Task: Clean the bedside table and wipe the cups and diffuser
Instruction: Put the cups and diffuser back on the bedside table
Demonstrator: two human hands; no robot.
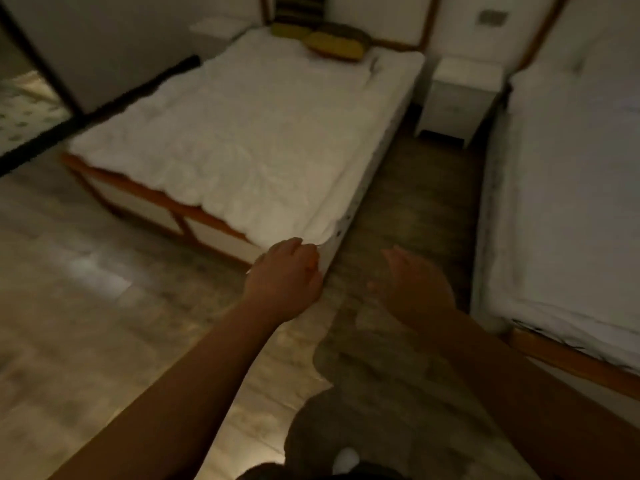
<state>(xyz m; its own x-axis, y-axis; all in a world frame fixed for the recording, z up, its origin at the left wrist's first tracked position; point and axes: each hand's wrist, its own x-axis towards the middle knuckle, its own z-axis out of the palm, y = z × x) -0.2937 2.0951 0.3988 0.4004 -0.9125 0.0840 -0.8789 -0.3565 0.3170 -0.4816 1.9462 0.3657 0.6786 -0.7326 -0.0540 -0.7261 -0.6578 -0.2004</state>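
A white bedside table (457,98) stands at the far end of the aisle between two beds, against the wall. Its top looks bare in this blurred view; no cups or diffuser show. My left hand (287,278) hangs in front of the near corner of the left bed, fingers loosely curled, holding nothing. My right hand (415,289) is held out over the floor of the aisle, fingers relaxed and empty. Both hands are far from the table.
A white-covered bed (249,133) with yellow cushions (334,46) fills the left middle. A second white bed (568,202) runs along the right. A wooden floor aisle (415,202) lies between them. A second small white table (214,29) sits far left of the first bed.
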